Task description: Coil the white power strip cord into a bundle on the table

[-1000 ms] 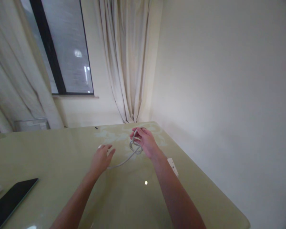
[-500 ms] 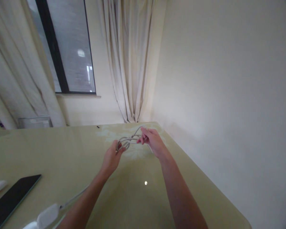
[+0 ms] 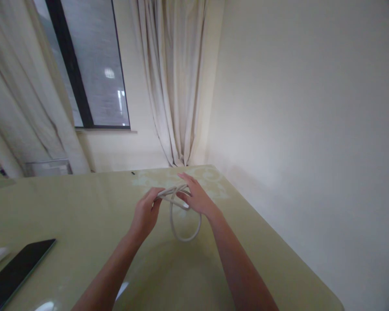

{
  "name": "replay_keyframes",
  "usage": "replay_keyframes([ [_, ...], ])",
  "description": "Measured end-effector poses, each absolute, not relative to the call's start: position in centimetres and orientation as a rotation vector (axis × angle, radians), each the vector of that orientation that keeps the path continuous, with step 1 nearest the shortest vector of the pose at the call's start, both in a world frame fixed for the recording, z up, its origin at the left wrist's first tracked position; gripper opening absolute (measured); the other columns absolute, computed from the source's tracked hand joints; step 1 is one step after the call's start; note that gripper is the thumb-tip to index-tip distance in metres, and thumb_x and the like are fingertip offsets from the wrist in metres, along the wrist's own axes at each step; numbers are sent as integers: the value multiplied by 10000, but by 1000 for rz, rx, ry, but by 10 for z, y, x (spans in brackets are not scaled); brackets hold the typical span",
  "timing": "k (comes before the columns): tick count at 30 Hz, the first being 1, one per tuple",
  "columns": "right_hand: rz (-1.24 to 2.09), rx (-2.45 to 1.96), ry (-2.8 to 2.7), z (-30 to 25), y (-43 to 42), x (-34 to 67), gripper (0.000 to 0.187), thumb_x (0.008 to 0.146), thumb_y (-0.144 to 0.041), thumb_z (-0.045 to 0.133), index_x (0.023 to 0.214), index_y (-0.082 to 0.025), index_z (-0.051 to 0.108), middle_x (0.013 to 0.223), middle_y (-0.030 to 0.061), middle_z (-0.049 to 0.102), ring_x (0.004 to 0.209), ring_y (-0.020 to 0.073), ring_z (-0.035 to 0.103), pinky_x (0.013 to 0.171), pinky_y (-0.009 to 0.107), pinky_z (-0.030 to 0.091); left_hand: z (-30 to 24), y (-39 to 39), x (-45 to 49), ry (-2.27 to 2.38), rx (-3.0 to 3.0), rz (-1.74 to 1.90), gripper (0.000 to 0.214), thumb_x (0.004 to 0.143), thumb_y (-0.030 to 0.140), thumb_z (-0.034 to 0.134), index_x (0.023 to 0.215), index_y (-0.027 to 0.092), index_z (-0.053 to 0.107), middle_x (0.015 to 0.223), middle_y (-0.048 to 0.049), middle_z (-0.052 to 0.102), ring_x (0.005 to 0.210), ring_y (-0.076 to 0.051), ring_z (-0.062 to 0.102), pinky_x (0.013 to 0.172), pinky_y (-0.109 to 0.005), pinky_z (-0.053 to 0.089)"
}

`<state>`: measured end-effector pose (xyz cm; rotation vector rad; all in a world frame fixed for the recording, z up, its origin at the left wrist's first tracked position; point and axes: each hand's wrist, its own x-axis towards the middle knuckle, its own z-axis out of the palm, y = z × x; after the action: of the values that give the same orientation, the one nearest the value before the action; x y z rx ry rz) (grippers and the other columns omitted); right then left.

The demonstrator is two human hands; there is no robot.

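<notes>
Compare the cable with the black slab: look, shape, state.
The cable is pale and thin; the black slab is dark and broad. The cable curves in loops; the slab is flat, straight-edged. The left hand grips the cable; the slab lies on the table, untouched. Neither shows whole.

Near the far right corner of the desk [image 3: 278, 268], the left hand [image 3: 145, 211] grips a coiled pale cable [image 3: 171, 191], one loop hanging, the right hand [image 3: 197, 196] spread at its other end.
</notes>
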<state>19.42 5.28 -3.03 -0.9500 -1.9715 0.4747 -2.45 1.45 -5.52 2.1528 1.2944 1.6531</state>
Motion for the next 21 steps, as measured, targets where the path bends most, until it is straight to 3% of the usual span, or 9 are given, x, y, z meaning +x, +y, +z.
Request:
replay_keyframes([
  [3, 539, -1012, -1996, -32, 52, 191, 268, 952, -239, 591, 1197, -226, 701, 1050, 56, 763, 975, 201, 699, 880, 318, 506, -56, 15, -23, 1281, 2110, 1653, 182, 969, 305, 539, 1006, 207, 688, 927, -55, 734, 878, -207, 682, 809, -307, 523],
  [6, 419, -1213, -1888, -35, 53, 189, 173, 924, -154, 555, 910, -221, 714, 735, -3, 700, 713, 167, 640, 693, 263, 429, -61, 23, -28, 1257, 2049, 1544, 210, 939, 351, 579, 1046, 208, 688, 1002, -78, 737, 936, -227, 697, 862, -356, 546],
  [10, 384, -1295, -1608, -39, 58, 185, 174, 883, -148, 549, 847, -219, 704, 699, -6, 688, 702, 167, 628, 670, 263, 403, -66, 34, -36, 1295, 1868, 1519, 488, 877, 446, 643, 1306, 217, 598, 1301, -147, 677, 1139, -278, 687, 989, -473, 542],
  [13, 533, -1238, -1332, -39, 62, 184, 123, 863, -262, 593, 821, -209, 696, 698, -5, 675, 699, 173, 632, 631, 261, 437, -61, 32, -34, 1346, 1766, 1586, 501, 920, 511, 574, 1307, 194, 593, 1258, -163, 690, 1106, -277, 696, 989, -498, 548],
  [17, 860, -1048, -1051, -33, 63, 182, 206, 765, -380, 697, 851, -193, 705, 710, -5, 683, 648, 152, 614, 559, 241, 457, -58, 23, -18, 1288, 1711, 1421, 510, 911, 595, 573, 1192, 177, 648, 1208, -169, 707, 1065, -286, 707, 890, -463, 593],
  [21, 1067, -898, -1040, -26, 56, 178, 287, 691, -369, 772, 901, -187, 702, 711, -10, 719, 490, 76, 471, 542, 230, 443, -74, 24, -4, 1310, 1557, 1353, 630, 818, 553, 685, 1294, 162, 553, 1230, -178, 668, 883, -241, 729, 690, -378, 609],
])
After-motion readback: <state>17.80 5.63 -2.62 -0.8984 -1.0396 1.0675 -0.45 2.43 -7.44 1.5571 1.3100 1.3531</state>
